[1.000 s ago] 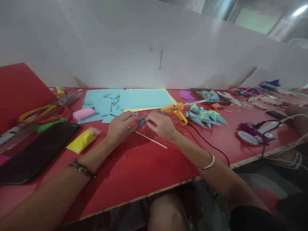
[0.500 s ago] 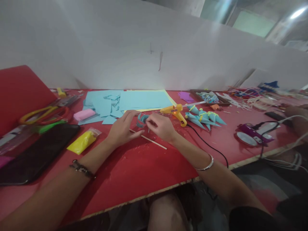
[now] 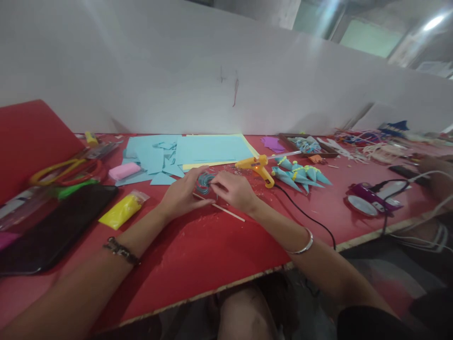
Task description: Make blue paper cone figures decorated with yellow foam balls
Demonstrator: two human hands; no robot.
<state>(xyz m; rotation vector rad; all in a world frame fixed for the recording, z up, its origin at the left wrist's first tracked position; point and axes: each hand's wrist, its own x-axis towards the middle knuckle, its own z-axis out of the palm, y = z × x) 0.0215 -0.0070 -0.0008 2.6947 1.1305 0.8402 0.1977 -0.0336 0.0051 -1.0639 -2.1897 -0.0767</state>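
Note:
Between my hands is a loosely coiled blue paper strip (image 3: 203, 183). My right hand (image 3: 235, 191) is closed in a pinch at the coil's right side; its fingertips partly hide the strip. My left hand (image 3: 182, 193) curves around the coil's left side, thumb and fingers spread apart. Whether its fingertips touch the coil cannot be made out. A thin pale stick (image 3: 228, 212) lies on the red table, passing beneath my left thumb. Just beyond my right hand rests a yellow glue gun (image 3: 258, 166) with a lit orange light.
Blue paper sheets (image 3: 215, 148) and cut pieces lie at the back. Folded blue paper cones (image 3: 300, 175) sit right of the glue gun. At left are a black phone (image 3: 60, 226), a yellow packet (image 3: 122, 210) and scissors (image 3: 56, 171). A purple device (image 3: 371, 196) and another person's arm are at right.
The blue strip's coil looks rounder and more gathered between my hands. My right fingers have shifted slightly left and down in view. The stick and glue gun have stayed in place.

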